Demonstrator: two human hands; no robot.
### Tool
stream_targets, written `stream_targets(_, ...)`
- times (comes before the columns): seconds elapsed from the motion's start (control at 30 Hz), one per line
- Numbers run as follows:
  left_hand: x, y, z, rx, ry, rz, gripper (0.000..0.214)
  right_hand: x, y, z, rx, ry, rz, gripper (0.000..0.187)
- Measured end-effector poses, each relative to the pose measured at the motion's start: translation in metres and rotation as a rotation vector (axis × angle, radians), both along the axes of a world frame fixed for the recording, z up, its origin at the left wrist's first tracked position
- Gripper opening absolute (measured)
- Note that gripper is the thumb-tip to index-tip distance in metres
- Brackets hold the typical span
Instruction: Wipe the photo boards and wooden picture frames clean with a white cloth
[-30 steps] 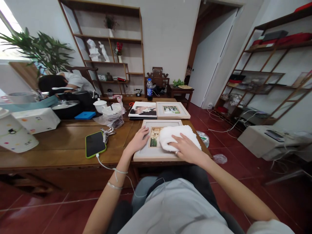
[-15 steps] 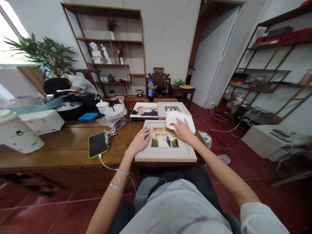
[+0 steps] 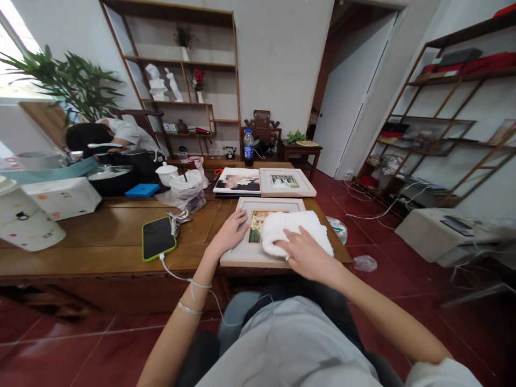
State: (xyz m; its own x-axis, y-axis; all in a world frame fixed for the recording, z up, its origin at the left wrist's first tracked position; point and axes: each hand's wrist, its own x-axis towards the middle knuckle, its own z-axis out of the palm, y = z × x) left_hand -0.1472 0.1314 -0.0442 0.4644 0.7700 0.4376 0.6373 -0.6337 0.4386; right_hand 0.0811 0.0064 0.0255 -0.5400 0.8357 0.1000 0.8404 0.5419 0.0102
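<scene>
A framed photo (image 3: 242, 252) in a pale wooden frame lies flat at the near edge of the wooden table (image 3: 100, 242). My left hand (image 3: 229, 232) rests open on the frame's left side, fingers flat. My right hand (image 3: 304, 252) presses flat on a white cloth (image 3: 294, 228) that covers the right part of the picture. Two more framed pictures (image 3: 286, 181) (image 3: 237, 181) lie further back on the table.
A phone in a green case (image 3: 158, 238) with a white cable lies left of the frame, keys beside it. Pots, bowls, a blue box (image 3: 141, 190) and white boxes (image 3: 60, 198) crowd the table's left. Another person (image 3: 100, 134) bends over there. Shelves line the walls; a water bottle (image 3: 248, 148) stands behind.
My right hand pushed the cloth to the frame's far right corner, then drew it back toward me over the picture. My left hand stayed on the frame.
</scene>
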Motion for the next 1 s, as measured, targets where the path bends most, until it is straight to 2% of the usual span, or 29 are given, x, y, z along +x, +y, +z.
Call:
stream_targets(0.1,0.0,-0.001,-0.002,0.018,0.014,-0.005,0.044,-0.007,-0.021,0.001,-0.029,0.049,0.07,0.048)
stream_targets(0.17,-0.001,-0.001,-0.002,0.023,0.032,-0.01,0.044,-0.006,-0.015,-0.002,-0.027,0.059,0.081,0.05)
stream_targets(0.3,-0.001,0.0,-0.003,0.035,0.047,-0.021,0.043,0.008,0.033,-0.013,0.035,0.032,0.048,0.054)
stream_targets(0.47,-0.001,0.0,-0.002,0.032,0.058,-0.018,0.043,0.031,0.101,-0.011,0.165,0.005,-0.127,0.06)
stream_targets(0.57,-0.001,0.001,-0.004,0.023,0.043,-0.012,0.041,0.034,0.122,-0.007,0.194,-0.004,-0.168,0.061)
stream_targets(0.63,-0.002,0.003,-0.006,0.019,0.04,-0.006,0.042,0.028,0.124,-0.008,0.19,-0.025,-0.155,0.058)
stream_targets(0.7,-0.002,0.004,-0.009,0.02,0.044,-0.003,0.044,0.019,0.115,-0.009,0.17,-0.058,-0.117,0.056)
stream_targets(0.77,-0.002,0.005,-0.01,0.027,0.053,-0.005,0.045,0.008,0.094,-0.008,0.129,-0.092,-0.068,0.056)
stream_targets(1.0,-0.002,0.005,-0.009,0.031,0.066,-0.012,0.045,-0.02,-0.016,0.023,-0.086,-0.079,0.177,0.054)
